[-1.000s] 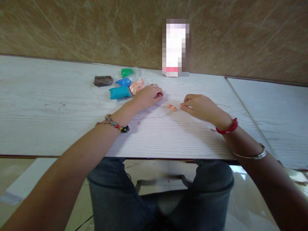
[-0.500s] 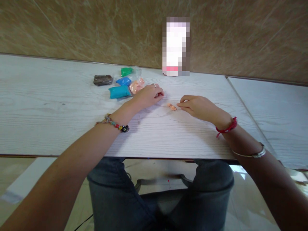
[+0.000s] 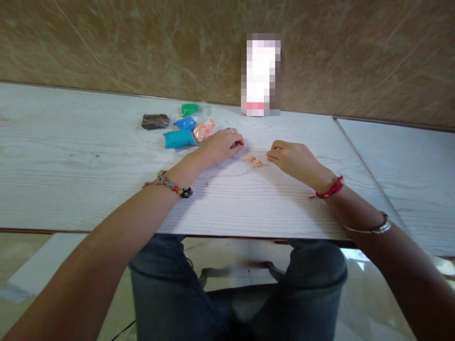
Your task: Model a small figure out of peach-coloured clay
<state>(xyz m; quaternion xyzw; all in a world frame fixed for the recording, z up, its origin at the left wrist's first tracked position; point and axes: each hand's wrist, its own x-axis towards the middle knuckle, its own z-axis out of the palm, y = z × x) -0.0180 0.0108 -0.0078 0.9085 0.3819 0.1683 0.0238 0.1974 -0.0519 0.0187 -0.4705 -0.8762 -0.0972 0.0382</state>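
Observation:
Two or three small lumps of peach clay [image 3: 255,162] lie on the white table between my hands. To their left, my left hand [image 3: 227,142] rests with its fingers curled in toward the thumb; what they hold, if anything, is hidden. My right hand [image 3: 289,155] is just right of the lumps, apart from them, thumb and fingers drawn together in a pinch. Anything between those fingertips is too small to make out. Behind my left hand sits a clear packet of peach clay [image 3: 204,131], partly covered by the hand.
Left of the peach packet lie a teal packet [image 3: 179,139], a blue packet [image 3: 185,123], a green packet [image 3: 189,109] and a brown packet [image 3: 155,121]. A blurred-out upright object [image 3: 261,76] leans at the brown marbled wall [image 3: 142,47]. The table [image 3: 71,180] has a seam at right.
My right hand has drawn slightly right, away from the clay lumps, and its fingers are more curled. My left hand stays nearly in place. The whole view has shifted a little.

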